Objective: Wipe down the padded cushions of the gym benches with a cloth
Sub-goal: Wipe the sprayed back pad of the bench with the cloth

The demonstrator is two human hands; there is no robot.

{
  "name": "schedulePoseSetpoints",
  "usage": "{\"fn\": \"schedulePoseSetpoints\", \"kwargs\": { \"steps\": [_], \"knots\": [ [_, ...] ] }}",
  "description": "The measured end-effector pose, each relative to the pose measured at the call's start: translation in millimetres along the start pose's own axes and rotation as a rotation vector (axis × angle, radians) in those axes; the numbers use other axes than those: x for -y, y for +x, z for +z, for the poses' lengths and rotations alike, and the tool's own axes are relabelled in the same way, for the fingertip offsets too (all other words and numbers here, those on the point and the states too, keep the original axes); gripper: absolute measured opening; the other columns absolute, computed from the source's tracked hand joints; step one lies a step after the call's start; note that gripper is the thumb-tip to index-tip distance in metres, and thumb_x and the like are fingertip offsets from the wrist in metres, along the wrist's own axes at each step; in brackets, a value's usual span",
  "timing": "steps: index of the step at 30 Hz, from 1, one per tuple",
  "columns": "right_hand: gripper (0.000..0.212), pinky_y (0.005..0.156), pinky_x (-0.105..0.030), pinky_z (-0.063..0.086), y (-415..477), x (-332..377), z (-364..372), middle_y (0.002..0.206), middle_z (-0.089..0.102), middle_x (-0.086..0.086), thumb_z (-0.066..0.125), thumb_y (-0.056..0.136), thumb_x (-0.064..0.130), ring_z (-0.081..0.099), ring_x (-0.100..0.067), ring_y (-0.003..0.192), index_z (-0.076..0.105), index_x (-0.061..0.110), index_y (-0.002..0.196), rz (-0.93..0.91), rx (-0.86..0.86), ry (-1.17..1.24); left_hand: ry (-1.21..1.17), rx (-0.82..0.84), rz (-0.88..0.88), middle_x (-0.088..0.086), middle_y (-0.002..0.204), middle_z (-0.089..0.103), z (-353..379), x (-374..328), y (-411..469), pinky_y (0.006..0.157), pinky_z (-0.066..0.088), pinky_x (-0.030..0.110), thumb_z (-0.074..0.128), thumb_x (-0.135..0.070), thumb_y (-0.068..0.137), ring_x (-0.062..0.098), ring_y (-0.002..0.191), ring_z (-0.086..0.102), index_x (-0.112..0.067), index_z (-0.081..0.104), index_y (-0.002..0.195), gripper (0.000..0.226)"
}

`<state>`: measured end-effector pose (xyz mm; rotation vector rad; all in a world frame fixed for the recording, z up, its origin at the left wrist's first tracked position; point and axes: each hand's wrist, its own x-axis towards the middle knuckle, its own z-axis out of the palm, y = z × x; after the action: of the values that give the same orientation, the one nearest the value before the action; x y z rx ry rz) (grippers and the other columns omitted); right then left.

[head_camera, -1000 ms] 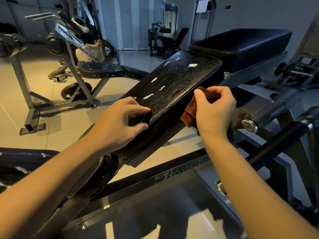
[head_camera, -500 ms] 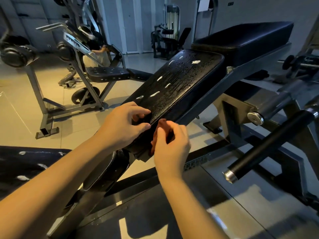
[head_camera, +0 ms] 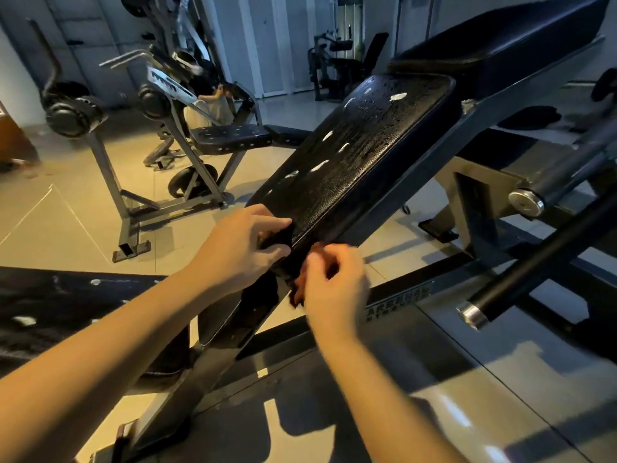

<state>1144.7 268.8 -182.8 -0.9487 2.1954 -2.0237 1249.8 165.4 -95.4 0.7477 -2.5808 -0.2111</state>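
A black padded bench cushion [head_camera: 360,155] slopes up and away from me, wet with droplets and streaks of white foam. My left hand [head_camera: 243,245] grips its near lower corner, fingers curled over the edge. My right hand [head_camera: 334,282] holds a reddish-brown cloth [head_camera: 298,289] bunched against the cushion's near end edge; only a small part of the cloth shows past the fingers. A second black cushion [head_camera: 500,51] lies higher up behind the first. Another dark pad [head_camera: 66,305] with white foam spots sits at the lower left.
A black roller bar [head_camera: 541,262] with a chrome end cap juts in from the right. The bench's steel frame [head_camera: 394,295] runs across the floor below my hands. Other gym machines [head_camera: 167,105] stand at the back left, with a person crouched behind one.
My right hand has slid the cloth from the cushion's right side edge down to its near end edge. The left hand has kept its grip on the lower corner.
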Motion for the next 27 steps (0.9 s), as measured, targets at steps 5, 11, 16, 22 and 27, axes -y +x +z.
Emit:
{"fn": "schedulePoseSetpoints", "kwargs": {
  "steps": [5,11,16,22,27],
  "knots": [
    [0.009,0.07,-0.002,0.043,1,-5,-2,0.097,0.061,0.012,0.067,0.097,0.025,0.058,0.002,0.089,0.071,0.019,0.102,0.002,-0.008,-0.018,-0.041,-0.023,0.002,-0.013,0.12,0.058,5,8,-7,0.067,0.039,0.015,0.07,-0.043,0.09,-0.001,0.088,0.052,-0.038,0.062,0.135,0.046],
    [0.007,0.072,-0.001,0.043,-14,1,7,0.096,0.06,0.011,0.067,0.096,0.025,0.057,0.002,0.088,0.07,0.019,0.1,0.029,0.055,-0.041,-0.123,-0.02,-0.022,-0.015,0.117,0.059,5,11,-1,0.066,0.035,0.015,0.074,-0.04,0.089,-0.005,0.085,0.05,-0.033,0.068,0.13,0.042],
    [0.009,0.066,-0.005,0.047,12,8,-7,0.097,0.064,0.01,0.068,0.096,0.028,0.061,-0.003,0.091,0.07,0.022,0.103,0.052,-0.065,0.008,-0.134,-0.043,-0.017,-0.015,0.116,0.058,8,10,1,0.065,0.036,0.015,0.074,-0.039,0.089,-0.006,0.084,0.049,-0.035,0.067,0.13,0.042],
    [0.002,0.072,-0.021,0.056,-17,10,8,0.093,0.062,0.012,0.067,0.095,0.022,0.063,-0.007,0.089,0.067,0.024,0.095,0.086,0.147,-0.033,-0.159,-0.037,-0.014,-0.017,0.114,0.056,11,13,-3,0.066,0.036,0.016,0.072,-0.042,0.089,-0.013,0.087,0.047,-0.036,0.066,0.132,0.044],
    [0.007,0.066,-0.012,0.05,28,14,-16,0.091,0.068,0.004,0.067,0.094,0.023,0.064,-0.008,0.088,0.072,0.019,0.098,0.084,-0.057,0.02,-0.134,-0.02,0.019,-0.016,0.117,0.055,12,16,2,0.071,0.039,0.017,0.071,-0.04,0.09,-0.002,0.092,0.048,-0.034,0.065,0.133,0.044]
  ]
}}
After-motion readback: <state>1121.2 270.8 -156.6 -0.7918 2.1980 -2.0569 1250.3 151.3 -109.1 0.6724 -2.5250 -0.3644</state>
